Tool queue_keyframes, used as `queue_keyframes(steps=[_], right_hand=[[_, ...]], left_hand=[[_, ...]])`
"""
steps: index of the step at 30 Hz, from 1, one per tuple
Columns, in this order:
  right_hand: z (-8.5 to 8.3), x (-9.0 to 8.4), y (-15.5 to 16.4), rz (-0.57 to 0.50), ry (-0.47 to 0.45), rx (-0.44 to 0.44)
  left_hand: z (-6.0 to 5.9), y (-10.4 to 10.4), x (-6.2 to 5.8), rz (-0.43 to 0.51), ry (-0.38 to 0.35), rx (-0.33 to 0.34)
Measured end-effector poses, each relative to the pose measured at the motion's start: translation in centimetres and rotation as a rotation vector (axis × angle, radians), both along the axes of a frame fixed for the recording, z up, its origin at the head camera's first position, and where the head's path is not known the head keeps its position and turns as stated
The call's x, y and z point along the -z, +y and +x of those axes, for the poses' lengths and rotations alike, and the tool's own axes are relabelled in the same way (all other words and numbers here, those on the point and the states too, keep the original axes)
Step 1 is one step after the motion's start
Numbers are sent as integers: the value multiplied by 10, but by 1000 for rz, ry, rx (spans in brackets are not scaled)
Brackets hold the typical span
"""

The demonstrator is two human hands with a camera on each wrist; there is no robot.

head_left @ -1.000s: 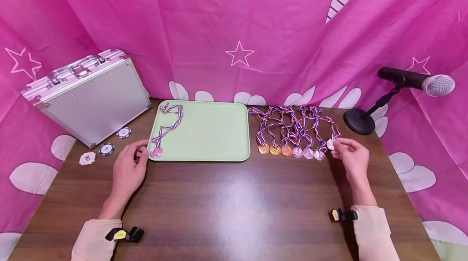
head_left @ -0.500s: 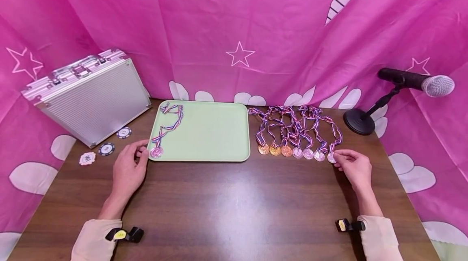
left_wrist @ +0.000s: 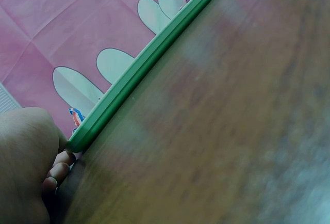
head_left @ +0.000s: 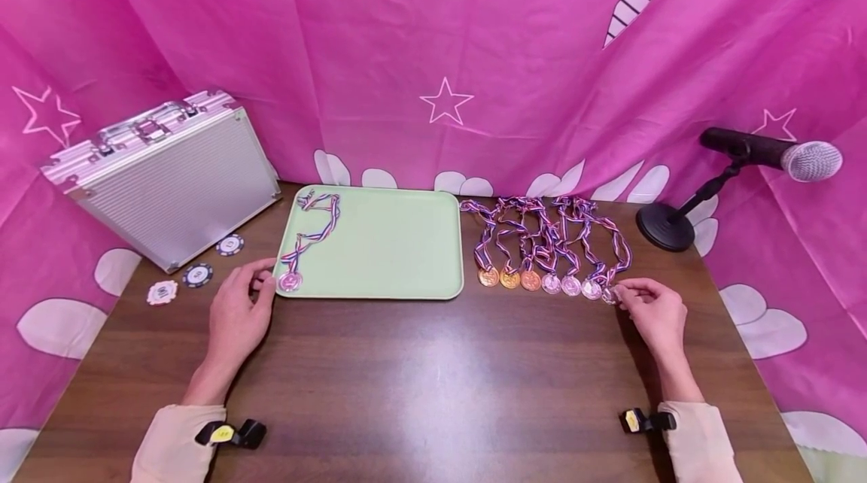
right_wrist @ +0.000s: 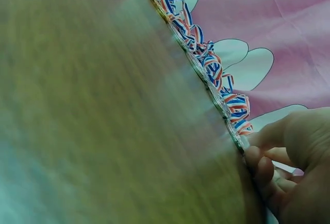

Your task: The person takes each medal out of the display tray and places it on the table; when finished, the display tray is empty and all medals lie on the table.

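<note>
My right hand (head_left: 655,315) pinches a silver medal (head_left: 609,295) at the right end of a row of medals. In the right wrist view, thumb and fingertips meet at the edge of that medal (right_wrist: 238,140). Its striped ribbon (head_left: 623,246) loops back behind it. Left of it lie two more silver medals, then others in pinkish silver, copper and gold tones (head_left: 488,277). My left hand (head_left: 240,314) grips the front left corner of a light green tray (head_left: 379,295). One medal (head_left: 290,281) with its ribbon lies inside the tray's left side.
A silver aluminium case (head_left: 176,182) stands at the back left, with several poker chips (head_left: 198,275) in front of it. A microphone (head_left: 809,159) on a black stand (head_left: 666,226) is at the back right. A pink curtain (head_left: 379,54) hangs behind the brown table (head_left: 433,393).
My right hand has brought the silver medal toward me and down onto the table, then slightly left against its neighbour. The left hand and the tray have stayed put.
</note>
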State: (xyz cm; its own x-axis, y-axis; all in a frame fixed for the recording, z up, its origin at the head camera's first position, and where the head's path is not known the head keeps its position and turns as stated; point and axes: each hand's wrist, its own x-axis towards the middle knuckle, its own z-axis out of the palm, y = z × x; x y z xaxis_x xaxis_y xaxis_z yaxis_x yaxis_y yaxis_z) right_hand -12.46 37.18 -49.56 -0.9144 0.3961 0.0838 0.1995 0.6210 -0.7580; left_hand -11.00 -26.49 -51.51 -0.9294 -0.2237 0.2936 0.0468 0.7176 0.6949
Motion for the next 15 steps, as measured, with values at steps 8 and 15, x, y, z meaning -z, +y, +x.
queue_keyframes(steps=[8, 15], right_hand=[[2, 2, -19, -53, 208, 126], [0, -1, -52, -76, 386, 82]], left_hand=[[-1, 0, 0, 1, 0, 2], [0, 0, 1, -6, -1, -3]])
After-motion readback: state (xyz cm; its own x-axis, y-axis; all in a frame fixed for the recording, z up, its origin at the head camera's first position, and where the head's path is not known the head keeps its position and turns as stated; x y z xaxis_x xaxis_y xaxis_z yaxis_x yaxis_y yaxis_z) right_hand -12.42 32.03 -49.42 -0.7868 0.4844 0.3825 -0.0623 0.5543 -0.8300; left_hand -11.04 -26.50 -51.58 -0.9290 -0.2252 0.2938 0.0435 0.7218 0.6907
